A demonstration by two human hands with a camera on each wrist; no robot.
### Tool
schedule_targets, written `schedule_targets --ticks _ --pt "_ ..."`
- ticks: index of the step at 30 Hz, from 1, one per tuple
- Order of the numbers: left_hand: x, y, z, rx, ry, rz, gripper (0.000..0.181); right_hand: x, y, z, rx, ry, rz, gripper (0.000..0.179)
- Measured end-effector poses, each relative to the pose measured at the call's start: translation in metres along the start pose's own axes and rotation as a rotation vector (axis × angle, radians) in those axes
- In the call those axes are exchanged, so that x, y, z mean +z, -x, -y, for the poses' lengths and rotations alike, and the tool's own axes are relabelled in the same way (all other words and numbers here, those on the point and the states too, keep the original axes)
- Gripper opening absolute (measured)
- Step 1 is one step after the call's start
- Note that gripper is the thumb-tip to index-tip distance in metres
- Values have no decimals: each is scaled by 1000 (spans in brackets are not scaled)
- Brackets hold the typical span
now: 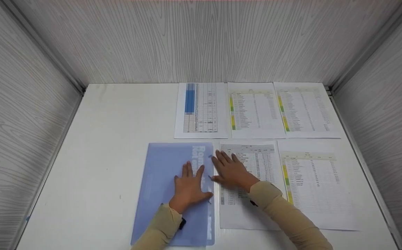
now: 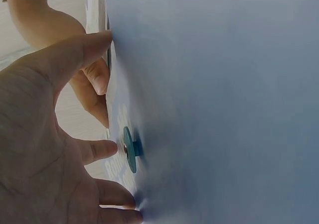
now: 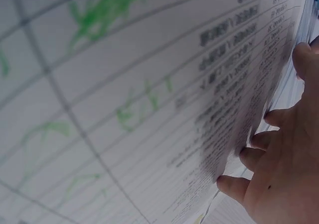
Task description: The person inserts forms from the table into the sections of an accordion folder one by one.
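One blue folder (image 1: 157,180) on the white surface (image 1: 97,166), long axis running near to far, lettering (image 1: 197,152) along its far right side, left hand (image 1: 188,187) on it, right hand (image 1: 231,172) at its right edge, fingers of both straight and spread, five printed sheets (image 1: 256,111), three far, two near

The white table (image 1: 100,156) bears a translucent blue plastic folder (image 1: 157,180) toward its near edge. Along the far edge, from its middle to the far right corner, lie a blue-blocked spreadsheet printout (image 1: 201,111) and two yellow-and-green-striped printouts (image 1: 256,111) (image 1: 307,111). Between folder and right edge lie a grey-headed printout (image 1: 261,170) and another yellow-and-green-striped sheet (image 1: 313,194).
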State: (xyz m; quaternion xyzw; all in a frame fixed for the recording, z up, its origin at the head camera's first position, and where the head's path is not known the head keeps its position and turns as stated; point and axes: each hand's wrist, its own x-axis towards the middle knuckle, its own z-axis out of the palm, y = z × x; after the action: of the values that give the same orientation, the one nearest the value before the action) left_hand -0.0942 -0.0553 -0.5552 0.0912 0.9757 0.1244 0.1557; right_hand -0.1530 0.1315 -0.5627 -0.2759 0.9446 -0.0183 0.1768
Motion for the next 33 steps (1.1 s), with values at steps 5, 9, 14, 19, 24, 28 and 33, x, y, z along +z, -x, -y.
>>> schedule_targets --ticks 5,9,14,19,24,28,33 --pt "-1 0 -2 -1 -19 12 96 1 0 1 -15 15 -22 79" --pt "-3 0 -2 2 -14 21 95 2 0 1 -12 5 -26 79" --pt "-3 -1 -3 5 -9 28 92 3 1 0 -10 3 -31 79" --pt "-2 -3 -3 -5 1 21 92 3 0 0 -7 2 -22 79" --pt "0 -3 -2 -24 -4 7 95 2 -1 0 -8 -14 -7 80" --pt "-1 -3 -4 -25 8 7 94 2 0 0 -6 -26 -7 80" --pt "-4 -3 -8 -33 18 29 92 4 0 -2 -8 -23 -8 80"
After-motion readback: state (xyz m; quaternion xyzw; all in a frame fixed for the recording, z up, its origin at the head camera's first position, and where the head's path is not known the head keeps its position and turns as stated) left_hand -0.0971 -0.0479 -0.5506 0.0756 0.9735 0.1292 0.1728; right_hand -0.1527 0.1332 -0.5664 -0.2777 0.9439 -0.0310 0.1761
